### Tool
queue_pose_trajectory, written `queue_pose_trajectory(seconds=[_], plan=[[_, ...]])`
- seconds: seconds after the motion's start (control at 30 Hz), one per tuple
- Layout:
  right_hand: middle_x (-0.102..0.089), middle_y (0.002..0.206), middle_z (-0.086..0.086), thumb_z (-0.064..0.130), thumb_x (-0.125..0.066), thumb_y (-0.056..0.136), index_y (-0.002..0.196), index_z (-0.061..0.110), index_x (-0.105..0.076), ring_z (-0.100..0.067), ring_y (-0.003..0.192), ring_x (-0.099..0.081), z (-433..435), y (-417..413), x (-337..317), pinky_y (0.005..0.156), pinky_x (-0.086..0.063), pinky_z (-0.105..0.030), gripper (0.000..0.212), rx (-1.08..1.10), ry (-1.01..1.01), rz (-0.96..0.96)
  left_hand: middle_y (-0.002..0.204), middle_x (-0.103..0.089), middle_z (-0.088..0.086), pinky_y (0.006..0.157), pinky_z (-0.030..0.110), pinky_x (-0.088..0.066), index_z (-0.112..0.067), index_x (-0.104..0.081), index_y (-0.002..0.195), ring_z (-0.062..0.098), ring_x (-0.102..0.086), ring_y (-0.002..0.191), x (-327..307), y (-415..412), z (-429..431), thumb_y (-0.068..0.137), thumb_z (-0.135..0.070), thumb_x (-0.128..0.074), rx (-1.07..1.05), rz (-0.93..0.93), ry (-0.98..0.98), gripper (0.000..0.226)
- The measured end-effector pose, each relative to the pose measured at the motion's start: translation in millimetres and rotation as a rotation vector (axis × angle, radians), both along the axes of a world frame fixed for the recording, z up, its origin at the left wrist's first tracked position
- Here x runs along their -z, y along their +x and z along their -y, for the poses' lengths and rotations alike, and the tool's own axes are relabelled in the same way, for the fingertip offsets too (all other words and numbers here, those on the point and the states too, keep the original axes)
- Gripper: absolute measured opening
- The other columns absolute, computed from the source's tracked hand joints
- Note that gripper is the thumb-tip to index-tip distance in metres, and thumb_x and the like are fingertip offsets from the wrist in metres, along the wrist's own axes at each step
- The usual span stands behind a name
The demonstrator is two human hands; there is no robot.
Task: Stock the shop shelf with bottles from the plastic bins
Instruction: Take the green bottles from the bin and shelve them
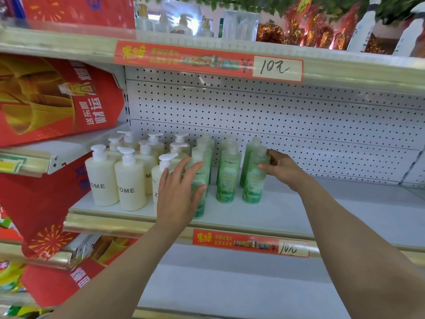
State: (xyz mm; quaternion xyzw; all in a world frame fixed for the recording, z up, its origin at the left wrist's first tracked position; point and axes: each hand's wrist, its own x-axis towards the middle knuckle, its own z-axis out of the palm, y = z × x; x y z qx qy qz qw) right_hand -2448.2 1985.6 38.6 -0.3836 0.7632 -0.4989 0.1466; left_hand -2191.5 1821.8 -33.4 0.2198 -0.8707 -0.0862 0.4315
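On the white shelf [287, 210] stand several cream pump bottles [130, 180] at the left and several green bottles [226, 173] to their right. My left hand [177, 194] grips the front green bottle [201, 178] of the left row, fingers wrapped round its body. My right hand [282, 169] holds the front green bottle [254, 178] of the right row by its upper part, thumb in front and fingers behind. All bottles stand upright. No plastic bin is in view.
White pegboard [299, 120] backs the shelf. Bare shelf stretches right of the green bottles. Red gift boxes [53, 97] crowd the left side. Red price strips [250, 242] line the shelf edges. More bottles and red packs sit on the top shelf [230, 26].
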Motion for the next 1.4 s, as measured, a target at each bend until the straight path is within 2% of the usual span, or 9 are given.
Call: queue_pose_trajectory(seconds=[0.13, 0.3, 0.5, 0.67, 0.73, 0.83, 0.97, 1.13, 1.4], plan=[[-0.069, 0.118, -0.002, 0.009, -0.068, 0.092, 0.131, 0.013, -0.06, -0.018, 0.114, -0.063, -1, -3, -1, 0.104, -0.05, -0.039, 0.04, -0.004, 0.02, -0.003, 0.153, -0.036, -0.001, 0.12, 0.048, -0.019, -0.031, -0.042, 0.142, 0.018, -0.034, 0.141, 1, -1, 0, 0.096, -0.04, -0.055, -0.004, -0.009, 0.003, 0.048], [-0.069, 0.118, -0.002, 0.011, -0.068, 0.092, 0.131, 0.014, -0.06, -0.017, 0.113, -0.064, -1, -3, -3, 0.105, -0.049, -0.041, 0.04, 0.001, 0.055, -0.015, 0.154, -0.035, -0.002, 0.12, 0.047, -0.019, -0.032, -0.04, 0.142, 0.019, -0.035, 0.141, 2, -2, 0, 0.095, -0.049, -0.042, -0.011, -0.001, -0.004, 0.05], [-0.064, 0.128, -0.005, 0.012, -0.064, 0.095, 0.145, 0.012, -0.045, -0.02, 0.117, -0.061, 2, 8, -1, 0.108, -0.046, -0.044, 0.054, 0.06, 0.084, -0.039, 0.155, -0.033, -0.001, 0.121, 0.046, -0.015, -0.032, -0.04, 0.143, 0.02, -0.035, 0.141, 2, -1, -2, 0.096, -0.047, -0.045, -0.014, 0.003, 0.007, 0.05], [-0.055, 0.143, -0.008, 0.025, -0.064, 0.096, 0.155, 0.01, -0.028, -0.025, 0.129, -0.054, 5, 23, -1, 0.109, -0.04, -0.035, 0.071, 0.212, 0.203, -0.148, 0.156, -0.032, 0.0, 0.122, 0.044, -0.011, -0.031, -0.039, 0.144, 0.02, -0.034, 0.142, -3, 3, -3, 0.095, -0.045, -0.05, 0.0, 0.036, 0.024, 0.052], [-0.049, 0.149, -0.011, 0.029, -0.064, 0.095, 0.155, 0.007, -0.027, -0.027, 0.134, -0.049, 5, 32, -5, 0.107, -0.039, -0.036, 0.074, 0.335, 0.208, -0.248, 0.156, -0.032, 0.002, 0.121, 0.046, -0.014, -0.03, -0.041, 0.144, 0.022, -0.032, 0.142, -8, 5, -3, 0.095, -0.044, -0.054, 0.014, 0.063, 0.039, 0.053], [-0.048, 0.147, -0.016, 0.032, -0.065, 0.094, 0.152, 0.007, -0.032, -0.031, 0.134, -0.047, 5, 54, -16, 0.105, -0.042, -0.041, 0.071, 0.445, 0.187, -0.415, 0.155, -0.034, 0.007, 0.119, 0.048, -0.02, -0.029, -0.041, 0.145, 0.026, -0.03, 0.143, -19, 12, -2, 0.094, -0.04, -0.059, 0.047, 0.093, 0.031, 0.055], [-0.046, 0.145, -0.015, 0.034, -0.064, 0.094, 0.15, 0.013, -0.036, -0.03, 0.134, -0.045, 11, 100, -40, 0.103, -0.043, -0.041, 0.066, 0.421, 0.218, -0.63, 0.149, -0.042, 0.015, 0.111, 0.047, -0.031, -0.025, -0.046, 0.142, 0.037, -0.039, 0.133, -47, 36, 11, 0.089, -0.03, -0.068, 0.062, 0.02, 0.04, 0.058], [-0.041, 0.153, -0.008, 0.042, -0.062, 0.095, 0.153, 0.02, -0.034, -0.027, 0.143, -0.032, 33, 170, -68, 0.105, -0.04, -0.042, 0.068, 0.294, 0.284, -0.798, 0.149, -0.041, 0.016, 0.112, 0.045, -0.029, -0.022, -0.045, 0.143, 0.035, -0.037, 0.136, -88, 81, 43, 0.089, -0.029, -0.068, -0.025, 0.047, 0.027, 0.059], [-0.034, 0.158, -0.009, 0.053, -0.047, 0.098, 0.154, 0.021, -0.031, -0.027, 0.147, -0.025, 84, 285, -69, 0.114, -0.03, -0.042, 0.066, 0.169, 0.309, -0.769, 0.15, -0.041, 0.009, 0.11, 0.046, -0.03, -0.025, -0.038, 0.146, 0.034, -0.036, 0.135, -113, 170, 68, 0.098, -0.049, -0.042, -0.201, 0.18, 0.095, 0.054]])
